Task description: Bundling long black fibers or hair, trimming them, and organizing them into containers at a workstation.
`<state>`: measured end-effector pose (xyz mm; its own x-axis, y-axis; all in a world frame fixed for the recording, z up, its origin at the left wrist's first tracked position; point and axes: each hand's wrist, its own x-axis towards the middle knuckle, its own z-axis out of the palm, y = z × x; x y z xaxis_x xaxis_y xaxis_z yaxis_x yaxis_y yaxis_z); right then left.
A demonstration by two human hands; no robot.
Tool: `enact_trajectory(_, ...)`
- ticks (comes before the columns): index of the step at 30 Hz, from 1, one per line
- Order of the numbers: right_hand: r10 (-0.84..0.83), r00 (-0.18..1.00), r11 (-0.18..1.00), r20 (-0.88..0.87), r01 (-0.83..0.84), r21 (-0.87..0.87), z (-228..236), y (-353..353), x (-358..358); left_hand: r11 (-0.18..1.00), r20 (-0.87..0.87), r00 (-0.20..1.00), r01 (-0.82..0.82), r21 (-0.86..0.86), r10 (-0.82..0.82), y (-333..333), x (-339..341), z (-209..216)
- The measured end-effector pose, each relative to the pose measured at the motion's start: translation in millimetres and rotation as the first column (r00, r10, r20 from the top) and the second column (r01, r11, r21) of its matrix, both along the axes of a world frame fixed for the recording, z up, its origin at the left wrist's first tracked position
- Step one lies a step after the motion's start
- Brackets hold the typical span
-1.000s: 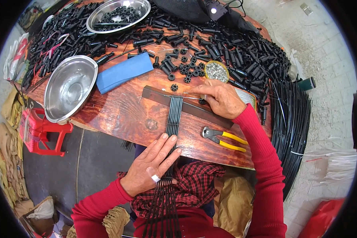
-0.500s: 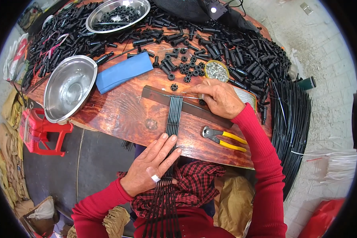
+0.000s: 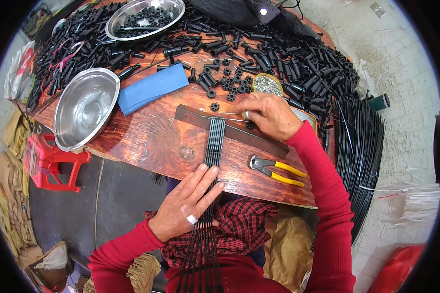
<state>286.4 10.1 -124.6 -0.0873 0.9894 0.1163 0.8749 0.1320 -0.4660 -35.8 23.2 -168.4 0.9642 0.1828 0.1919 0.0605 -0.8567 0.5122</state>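
Observation:
A row of thin black rods (image 3: 216,139) runs side by side over a dark flat bar (image 3: 256,139) and down past the table edge, fanning out below. My left hand (image 3: 187,200) lies flat on these rods near the table's front edge, fingers stretched out. Thin metal wire (image 3: 233,119) stretches from the rod tips to my right hand (image 3: 271,116). The thumb and index finger of that hand pinch it; the exact grip is partly hidden. Just beyond the rod ends sits a small black notched ring (image 3: 214,106). Pincers (image 3: 264,166) with yellow handles lie right of the rods.
Black plastic tubes (image 3: 288,68) are heaped along the table's far side. A round tin (image 3: 267,84) of small metal bits stands beyond my right hand. An empty steel bowl (image 3: 85,110) and a blue folded cloth (image 3: 154,89) are at left. Long black rods (image 3: 359,161) bundle at right.
My right hand has drawn slightly up and back, its index finger more bent. The pincers and the bar's right end have shifted a little rightward. My left hand stays put.

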Motion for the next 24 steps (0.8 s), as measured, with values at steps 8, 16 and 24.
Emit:
enact_trajectory(8, -0.014, 0.978, 0.996, -0.207, -0.006, -0.094, -2, 1, -1, 1.000, -0.002, 1.000, 0.000, 0.009, 0.000, 0, 0, 1)
enact_trajectory(16, 0.003, 1.000, 1.000, -0.021, -0.003, -0.015, -3, 3, -3, 0.998, -0.002, 1.000, 0.000, 0.058, 0.000, 1, 0, -3)
enact_trajectory(24, -0.008, 1.000, 1.000, -0.001, 0.008, -0.024, -3, 3, -3, 0.999, 0.000, 1.000, 0.000, 0.048, 0.000, 0, 0, -4)
